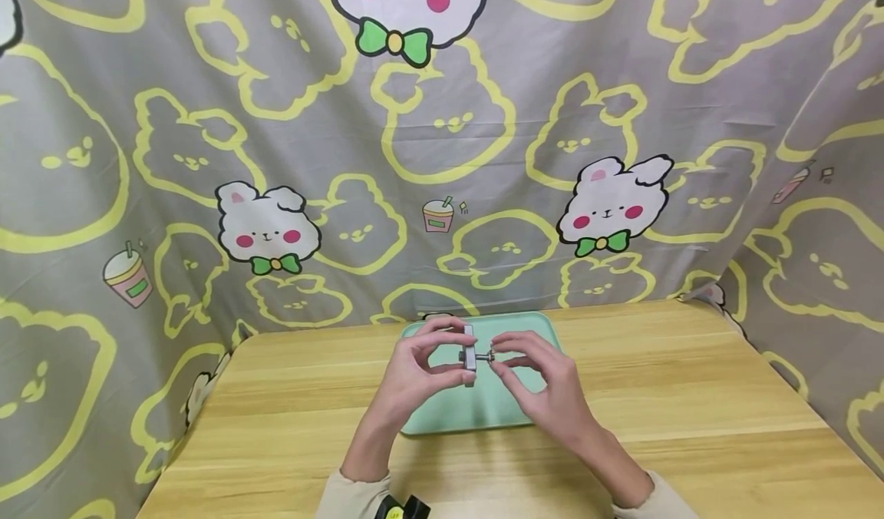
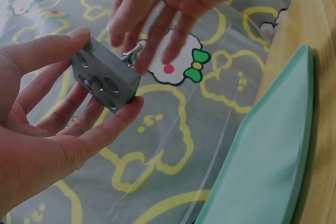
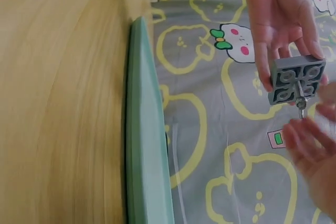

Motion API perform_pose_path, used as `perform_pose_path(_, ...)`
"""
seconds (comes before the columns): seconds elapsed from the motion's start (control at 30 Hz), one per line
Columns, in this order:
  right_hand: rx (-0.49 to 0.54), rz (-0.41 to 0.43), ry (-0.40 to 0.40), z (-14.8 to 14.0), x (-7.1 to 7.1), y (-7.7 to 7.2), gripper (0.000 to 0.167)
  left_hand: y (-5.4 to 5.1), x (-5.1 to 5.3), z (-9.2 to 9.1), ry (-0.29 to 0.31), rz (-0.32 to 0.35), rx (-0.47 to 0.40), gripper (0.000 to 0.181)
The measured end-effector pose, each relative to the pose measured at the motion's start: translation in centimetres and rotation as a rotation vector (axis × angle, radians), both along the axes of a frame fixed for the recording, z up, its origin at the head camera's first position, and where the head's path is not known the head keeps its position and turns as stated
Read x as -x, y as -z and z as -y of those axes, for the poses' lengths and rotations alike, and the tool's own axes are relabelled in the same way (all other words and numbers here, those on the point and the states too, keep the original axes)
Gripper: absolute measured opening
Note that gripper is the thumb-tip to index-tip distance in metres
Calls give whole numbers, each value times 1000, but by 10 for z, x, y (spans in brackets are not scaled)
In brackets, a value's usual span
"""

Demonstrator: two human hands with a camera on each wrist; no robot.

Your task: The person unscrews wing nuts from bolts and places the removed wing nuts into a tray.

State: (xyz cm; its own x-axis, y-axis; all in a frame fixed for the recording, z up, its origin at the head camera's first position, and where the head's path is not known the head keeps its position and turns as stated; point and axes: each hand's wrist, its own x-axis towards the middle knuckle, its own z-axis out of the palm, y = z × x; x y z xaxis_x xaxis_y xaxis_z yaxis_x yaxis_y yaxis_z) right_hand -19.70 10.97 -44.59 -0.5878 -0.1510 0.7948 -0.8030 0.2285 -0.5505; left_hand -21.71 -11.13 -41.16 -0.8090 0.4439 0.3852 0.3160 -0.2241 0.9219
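Three sides of the workspace are hung with a grey curtain [image 1: 483, 144], creased in places and printed with yellow outlined animals, white animal heads with pink cheeks and green bows, and small drink cups. It drops behind the far edge of a wood-grained counter [image 1: 311, 381] in pale yellow-brown. On the counter lies a mint-green tray [image 1: 442, 421] with rounded corners and a raised rim, partly hidden beneath the hands and forearms.

Both forearms reach forward from light sleeves [image 1: 354, 496], and a black device with a yellow disc [image 1: 395, 511] sits by the left cuff. The hands face each other above the tray. The left hand [image 1: 417, 361] has its grip closed around the edges of a grey block [image 2: 100, 72], thumb on one side and fingers spread along the other. Four holes show on one face of the block, round a central bolt head; the other face is recessed. A bolt [image 1: 482, 357] passes through the block and points toward the right hand [image 1: 545, 377]. Its bent fingers surround a wing nut [image 2: 132, 55] on the bolt; blur hides whether that grip pinches it.
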Motion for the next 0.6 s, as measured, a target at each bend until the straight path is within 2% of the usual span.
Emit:
perform_pose_path(0.2, 194, 554, -116, -2, -5, -4, 23, -2, -2, -2, -10, 18, 22, 39)
perform_pose_path(0.3, 252, 735, -162, -2, -4, -6, 29, -3, -3, -2, -20, 17, 33, 39)
perform_pose_path(0.43, 313, 837, -189, -3, -3, -6, 33, -2, -4, -2, -22, -9, 48, 38)
perform_pose_path(0.6, 329, 845, -183, -4, -3, -5, 33, -2, -4, -6, -8, -37, 69, 37)
